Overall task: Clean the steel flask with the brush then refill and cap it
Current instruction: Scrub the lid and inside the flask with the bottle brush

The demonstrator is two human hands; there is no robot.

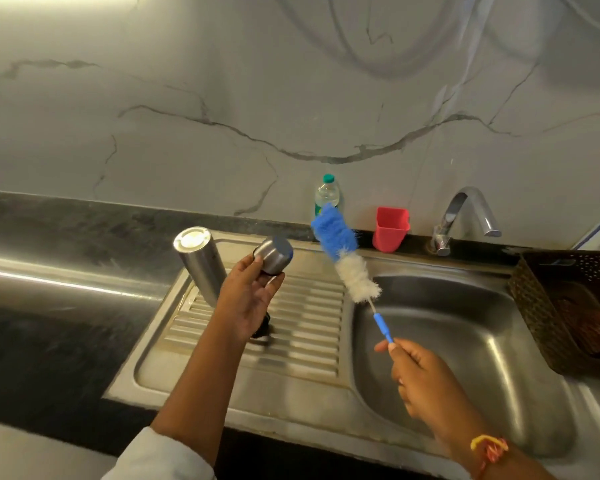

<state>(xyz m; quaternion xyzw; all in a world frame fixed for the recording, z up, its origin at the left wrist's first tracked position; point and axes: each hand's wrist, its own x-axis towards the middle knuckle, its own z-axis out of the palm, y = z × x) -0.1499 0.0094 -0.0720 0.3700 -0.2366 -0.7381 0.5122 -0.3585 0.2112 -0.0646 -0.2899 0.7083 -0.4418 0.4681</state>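
Nearest us, the right hand (426,379) pinches the thin blue handle end of the brush (355,275) between thumb and curled fingers. The brush's long axis slants up and away to the left: a wire stem, then fluffy white bristles, then a blue bristled tip pointing at the back wall. It hangs in open air over the seam between the basin (471,358) and the ribbed drainboard (312,327) of the steel sink (291,403). Left of it, the left hand (248,299) grips the steel flask (201,265) and pinches its rounded metal cap (274,254) at the fingertips. The flask is a smooth brushed cylinder, held inverted and tilted, flat base up and to the left, dark mouth down just above the ribs; we cannot tell whether it touches them. A brown woven basket (565,306) borders the basin's right edge. Farther back stand a red plastic cup (390,230), a clear bottle (326,194) and a chrome tap (465,216) against the marble wall (222,116).
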